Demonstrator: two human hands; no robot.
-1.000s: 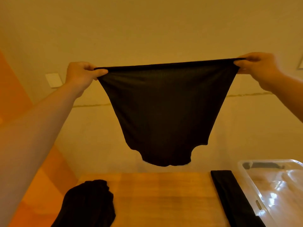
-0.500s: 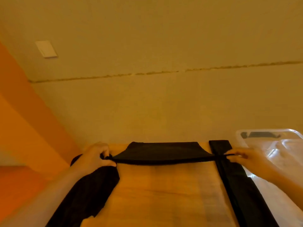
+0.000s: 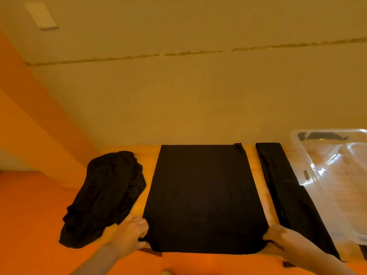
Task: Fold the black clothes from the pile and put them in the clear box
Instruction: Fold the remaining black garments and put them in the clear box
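Observation:
A black garment lies spread flat on the wooden table, its far edge near the wall. My left hand pinches its near left corner. My right hand grips its near right corner. To the left sits a crumpled pile of black clothes. A long, narrow folded black piece lies on the right, next to the clear box. The box holds something dark at its far end.
A plain wall rises right behind the table. An orange surface spreads to the left. A white wall plate is at top left. The clear box reaches past the right frame edge.
The garment was held up stretched in the air, then lowered at the table's far edge. Now it lies flat, with both hands drawn back to its near corners.

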